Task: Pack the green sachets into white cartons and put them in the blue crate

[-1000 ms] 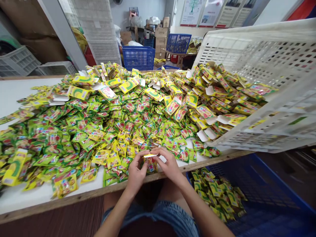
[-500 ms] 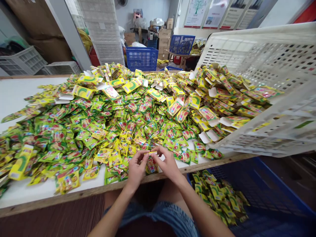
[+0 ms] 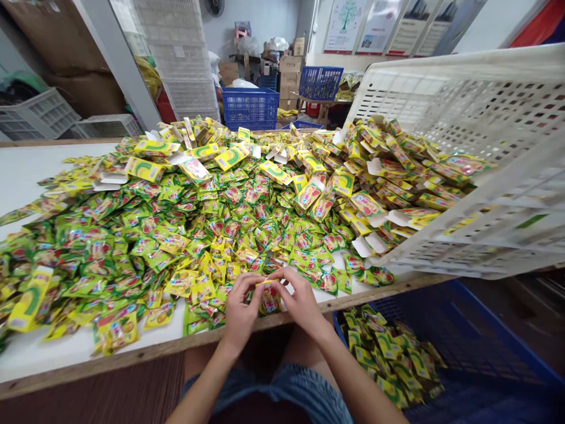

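Both hands (image 3: 242,303) pinching a small box (image 3: 270,299), sachets (image 3: 92,247) heaped just ahead, tilted white crate (image 3: 521,191) at right, blue crate (image 3: 479,333) below

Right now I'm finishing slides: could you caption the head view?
Left hand and right hand hold a small printed box before heaped green sachets, with a white crate at the right.

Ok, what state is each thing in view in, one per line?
Left hand: gripping small box
Right hand: gripping small box
Small box: held roughly upright; flap unclear
Loose packets: heaped
Cartons: piled, several flaps open
White crate: tipped on its side
Blue crate below: partly filled
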Available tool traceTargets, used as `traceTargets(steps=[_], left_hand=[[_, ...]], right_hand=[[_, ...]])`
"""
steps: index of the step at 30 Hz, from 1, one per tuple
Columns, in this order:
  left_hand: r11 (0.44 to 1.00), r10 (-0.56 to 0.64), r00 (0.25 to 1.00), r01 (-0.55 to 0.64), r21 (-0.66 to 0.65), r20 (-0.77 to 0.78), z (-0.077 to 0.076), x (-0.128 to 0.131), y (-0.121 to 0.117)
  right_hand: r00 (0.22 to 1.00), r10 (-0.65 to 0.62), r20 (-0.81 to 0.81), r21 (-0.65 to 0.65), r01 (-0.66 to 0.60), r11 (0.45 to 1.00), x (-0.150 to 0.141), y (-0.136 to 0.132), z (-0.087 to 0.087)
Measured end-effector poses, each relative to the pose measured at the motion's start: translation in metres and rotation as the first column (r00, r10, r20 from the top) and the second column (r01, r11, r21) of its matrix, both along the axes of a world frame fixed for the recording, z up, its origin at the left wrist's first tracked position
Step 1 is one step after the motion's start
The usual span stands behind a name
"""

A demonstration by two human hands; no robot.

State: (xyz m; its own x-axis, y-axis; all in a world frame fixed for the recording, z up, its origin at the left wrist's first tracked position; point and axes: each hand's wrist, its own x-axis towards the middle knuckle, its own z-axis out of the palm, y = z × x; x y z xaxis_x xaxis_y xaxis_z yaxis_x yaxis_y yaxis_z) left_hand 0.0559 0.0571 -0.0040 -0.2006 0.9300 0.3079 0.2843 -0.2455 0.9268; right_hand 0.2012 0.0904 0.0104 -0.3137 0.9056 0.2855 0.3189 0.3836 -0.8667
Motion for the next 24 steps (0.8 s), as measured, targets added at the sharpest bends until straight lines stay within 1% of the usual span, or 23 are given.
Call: traceTargets(steps=[2, 5, 8, 11, 15, 20, 24], left_hand=[[1.000, -0.002, 1.000, 0.003, 0.013, -0.023, 0.003, -0.001, 0.002], [0.999, -0.034, 0.999, 0.034, -0.018, -0.031, 0.006, -0.002, 0.005], [0.998, -0.045, 0.999, 0.044, -0.053, -0.008, 0.007, -0.002, 0.006], [0.998, -0.041, 0.999, 0.042, -0.056, 0.026, 0.004, -0.002, 0.006], [0.998, -0.057, 0.996, 0.060, -0.037, 0.065, -0.002, -0.002, 0.003], [0.995, -0.099, 0.989, 0.099, 0.006, 0.112, -0.010, -0.006, 0.005], [0.992, -0.123, 0.987, 0.120, 0.034, 0.103, -0.010, -0.008, 0.006]], right_hand=[[0.999, 0.005, 0.035, 0.022, -0.006, 1.000, 0.000, 0.003, 0.003], [0.997, -0.016, 0.070, 0.021, 0.014, 1.000, -0.001, 0.005, 0.005], [0.997, -0.045, 0.066, 0.004, 0.045, 0.999, -0.003, 0.005, 0.004], [0.997, -0.071, -0.006, 0.003, 0.071, 0.997, -0.004, 0.003, 0.002], [0.991, -0.064, -0.117, 0.003, 0.065, 0.998, -0.005, -0.001, -0.004], [0.981, -0.045, -0.187, -0.087, 0.029, 0.996, -0.003, 0.000, -0.010], [0.970, -0.030, -0.242, -0.117, 0.002, 0.993, -0.002, 0.002, -0.012]])
